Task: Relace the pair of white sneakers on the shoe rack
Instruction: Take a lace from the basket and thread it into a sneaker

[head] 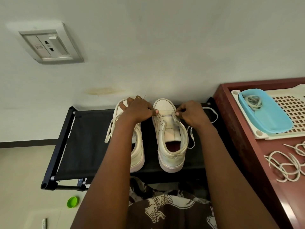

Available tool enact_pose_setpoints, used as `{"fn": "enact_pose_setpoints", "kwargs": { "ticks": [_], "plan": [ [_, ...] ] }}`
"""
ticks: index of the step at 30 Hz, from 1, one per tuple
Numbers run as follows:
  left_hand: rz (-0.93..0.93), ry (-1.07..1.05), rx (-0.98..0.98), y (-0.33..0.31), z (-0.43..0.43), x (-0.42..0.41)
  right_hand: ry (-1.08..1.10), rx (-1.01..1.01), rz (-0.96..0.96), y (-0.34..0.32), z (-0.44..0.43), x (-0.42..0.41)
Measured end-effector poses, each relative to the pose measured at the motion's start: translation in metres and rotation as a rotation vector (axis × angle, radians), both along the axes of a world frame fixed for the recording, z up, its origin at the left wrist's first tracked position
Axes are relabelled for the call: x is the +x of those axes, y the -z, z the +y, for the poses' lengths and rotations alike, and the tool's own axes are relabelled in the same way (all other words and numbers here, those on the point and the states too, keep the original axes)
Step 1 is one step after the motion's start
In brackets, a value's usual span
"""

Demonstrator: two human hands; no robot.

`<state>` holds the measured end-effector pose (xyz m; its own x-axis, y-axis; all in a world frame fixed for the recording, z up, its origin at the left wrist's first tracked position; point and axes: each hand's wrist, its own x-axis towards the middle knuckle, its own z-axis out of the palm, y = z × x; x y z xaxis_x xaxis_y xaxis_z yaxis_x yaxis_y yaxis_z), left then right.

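Note:
Two white high-top sneakers stand side by side on the black fabric shoe rack (85, 142), toes toward the wall. The left sneaker (137, 156) is partly covered by my forearm; its loose lace (110, 128) hangs off its left side. The right sneaker (170, 146) has open eyelets and a lifted tongue. My left hand (137, 109) rests over the left sneaker's toe, fingertips pinched at the right sneaker's left eyelet edge. My right hand (191, 114) pinches the white lace (212, 114) at the right eyelet row; the lace loops out to the right.
A dark red table (244, 146) stands right of the rack, holding a white perforated tray (295, 109), a blue oval dish (270, 116) with a coiled lace, and loose laces (287, 166). A green lid (72, 202) lies on the floor. A wall socket (49, 45) sits upper left.

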<state>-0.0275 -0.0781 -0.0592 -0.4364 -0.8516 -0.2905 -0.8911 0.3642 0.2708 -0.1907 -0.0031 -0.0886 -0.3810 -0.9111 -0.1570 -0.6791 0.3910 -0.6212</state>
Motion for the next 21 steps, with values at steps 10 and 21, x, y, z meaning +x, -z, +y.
{"fn": "enact_pose_setpoints", "kwargs": {
  "ticks": [10, 21],
  "plan": [
    [-0.006, 0.017, 0.052, 0.010, -0.005, -0.006, 0.080, -0.013, -0.063, 0.000, 0.004, -0.003],
    [0.131, -0.166, 0.218, 0.006, 0.000, -0.007, 0.084, -0.030, -0.296, -0.001, 0.006, -0.008]
  ]
}}
